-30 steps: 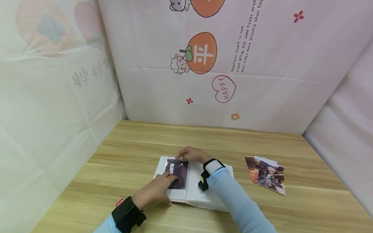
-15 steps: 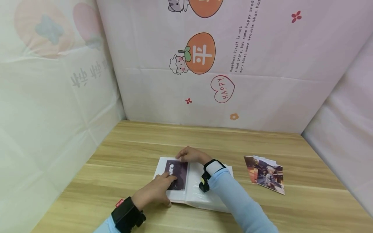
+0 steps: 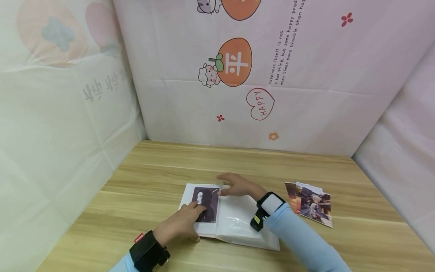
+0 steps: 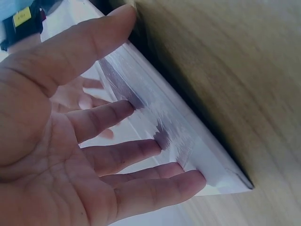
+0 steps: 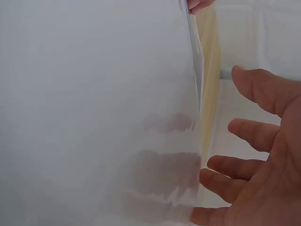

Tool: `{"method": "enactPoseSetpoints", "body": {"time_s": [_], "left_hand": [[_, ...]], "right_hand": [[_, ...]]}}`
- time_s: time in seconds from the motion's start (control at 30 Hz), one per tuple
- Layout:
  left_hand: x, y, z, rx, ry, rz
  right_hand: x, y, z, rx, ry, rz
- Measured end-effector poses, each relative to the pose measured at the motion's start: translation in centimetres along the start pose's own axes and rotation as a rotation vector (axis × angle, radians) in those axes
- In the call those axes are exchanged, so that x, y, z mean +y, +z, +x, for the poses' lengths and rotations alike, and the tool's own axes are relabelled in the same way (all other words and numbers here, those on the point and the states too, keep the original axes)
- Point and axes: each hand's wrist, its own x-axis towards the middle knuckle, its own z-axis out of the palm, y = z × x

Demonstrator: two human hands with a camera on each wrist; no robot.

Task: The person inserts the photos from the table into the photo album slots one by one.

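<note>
A white photo album [image 3: 239,224] lies spread on the wooden table. Its left page bears a dark portrait photo [image 3: 211,200] under a glossy clear sleeve; the right page is plain white and shiny. With fingers outstretched, my left hand [image 3: 181,223] rests on the left page, its fingertips on the photo's lower part. In the left wrist view its fingers [image 4: 127,151] touch the sleeve near the album's edge, thumb held apart. Over the top of the album by the spine, my right hand [image 3: 241,186] has its fingers spread and holds nothing. White page surface [image 5: 94,94] fills much of the right wrist view.
To the album's right lies a small overlapping pile of photos [image 3: 314,207]. The wooden table [image 3: 163,162] ends at a printed white cloth [image 3: 183,109] behind, with white cloth at both sides.
My right hand has let go of the photo's top edge, moved right and spread its fingers. The photo sits slightly lower on the page than a second ago. My left hand stays put.
</note>
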Motion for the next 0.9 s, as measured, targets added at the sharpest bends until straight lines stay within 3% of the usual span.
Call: {"method": "enactPoseSetpoints", "body": {"time_s": [0.13,0.3,0.7,0.9], "left_hand": [[0.0,0.2,0.0,0.012,0.011,0.006],[0.0,0.2,-0.1,0.022,0.019,-0.001],[-0.3,0.6,-0.1,0.028,0.032,0.001],[-0.2,0.7,-0.1,0.021,0.023,-0.003]], "right_hand": [[0.5,-0.3,-2.4,0.019,-0.04,-0.093],[1.1,0.1,-5.3,0.044,-0.047,-0.117],[2.7,1.5,-10.4,0.18,0.015,-0.148],[3.3,1.5,-12.3,0.196,0.035,-0.172]]}}
